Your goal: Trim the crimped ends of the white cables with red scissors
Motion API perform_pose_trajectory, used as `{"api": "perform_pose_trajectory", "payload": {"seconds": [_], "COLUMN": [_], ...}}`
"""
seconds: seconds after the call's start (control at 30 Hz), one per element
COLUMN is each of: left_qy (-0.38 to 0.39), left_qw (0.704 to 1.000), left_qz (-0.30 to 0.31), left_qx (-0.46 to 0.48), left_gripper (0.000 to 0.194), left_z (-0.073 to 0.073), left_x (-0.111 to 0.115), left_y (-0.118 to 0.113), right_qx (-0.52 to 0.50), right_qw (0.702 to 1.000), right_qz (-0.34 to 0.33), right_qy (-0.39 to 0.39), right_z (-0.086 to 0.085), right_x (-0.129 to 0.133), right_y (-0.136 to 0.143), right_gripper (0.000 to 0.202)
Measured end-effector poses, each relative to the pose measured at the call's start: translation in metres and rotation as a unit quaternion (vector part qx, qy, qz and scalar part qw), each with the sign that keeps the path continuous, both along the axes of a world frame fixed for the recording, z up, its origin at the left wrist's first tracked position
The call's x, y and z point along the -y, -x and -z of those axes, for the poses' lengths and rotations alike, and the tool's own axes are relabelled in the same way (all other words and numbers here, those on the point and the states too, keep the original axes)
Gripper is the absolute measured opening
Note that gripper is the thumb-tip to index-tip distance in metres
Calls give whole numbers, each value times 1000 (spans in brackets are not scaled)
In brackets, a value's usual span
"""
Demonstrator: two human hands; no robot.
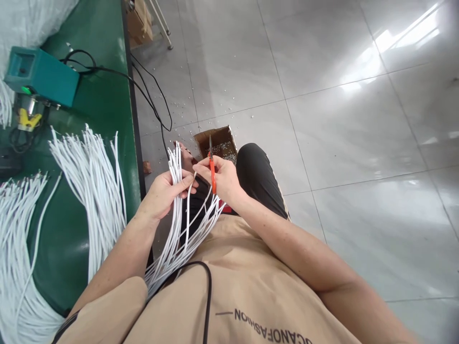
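A bundle of thin white cables (176, 191) stands upright in my left hand (163, 192), whose fingers are wrapped round it below the cable ends. My right hand (224, 179) is closed on orange-handled scissors (213, 174), their dark blades pointing away from me. The thumb and forefinger of that hand meet near the tip of one single white cable (189, 203), between the two hands. More cables hang in a curve across my lap. Whether my right fingertips touch the single cable's tip is too small to tell.
A cardboard box (232, 138) with small clippings sits on the floor beyond my hands. The green table (107, 100) at the left bears white cable bundles (95, 191), a teal device (45, 76) with a yellow part (28, 119) and plastic wrap (32, 19). Black cords (143, 91) hang off its edge.
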State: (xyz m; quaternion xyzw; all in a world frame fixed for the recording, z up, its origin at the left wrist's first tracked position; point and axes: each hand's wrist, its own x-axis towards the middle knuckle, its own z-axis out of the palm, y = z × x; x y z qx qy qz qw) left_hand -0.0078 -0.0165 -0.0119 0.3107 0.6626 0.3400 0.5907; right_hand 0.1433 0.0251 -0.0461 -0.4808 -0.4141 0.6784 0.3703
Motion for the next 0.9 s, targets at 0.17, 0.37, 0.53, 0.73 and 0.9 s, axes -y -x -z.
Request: {"api": "perform_pose_trajectory", "payload": {"seconds": [0.17, 0.37, 0.53, 0.73, 0.9], "left_qy": [2, -24, -28, -50, -56], "left_qw": [1000, 999, 997, 988, 991], "left_qz": [11, 25, -67, -131, -111], "left_qx": [4, 27, 41, 62, 53], "left_gripper": [33, 27, 31, 36, 38], "left_z": [-4, -1, 2, 4, 5], "left_x": [1, 2, 0, -3, -4], "left_y": [-1, 1, -1, -8, -7], "right_qx": [47, 69, 96, 66, 155], "right_qw": [993, 993, 992, 995, 975], "right_qz": [94, -21, -46, -71, -131], "right_qy": [-63, -89, -64, -28, -90], "right_z": [-6, -22, -21, -14, -7], "right_x": [-15, -31, -31, -16, -13], "right_y": [-5, 4, 9, 13, 2], "right_gripper": [29, 25, 27, 29, 34]}}
